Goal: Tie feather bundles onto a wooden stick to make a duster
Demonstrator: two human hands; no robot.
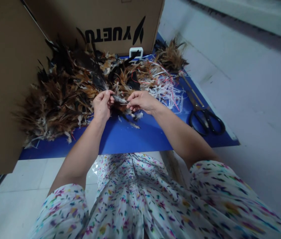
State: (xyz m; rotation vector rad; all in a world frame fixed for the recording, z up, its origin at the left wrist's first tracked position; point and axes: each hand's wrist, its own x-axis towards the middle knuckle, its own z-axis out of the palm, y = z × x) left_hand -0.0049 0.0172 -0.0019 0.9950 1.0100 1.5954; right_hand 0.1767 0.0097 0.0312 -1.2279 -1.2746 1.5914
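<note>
My left hand pinches the lower part of a long dark feather whose blade points up and away. Fluffy grey down stretches between my two hands. The fingers of my right hand are closed at the right end of that down. Behind and left of my hands spreads a large pile of brown and black feathers. A few loose tufts lie on the blue table just below my hands.
White and red strings are heaped right of the pile. Black-handled scissors and a thin stick lie at the right. A feather bundle, a small white device and a cardboard box stand behind. More cardboard walls the left.
</note>
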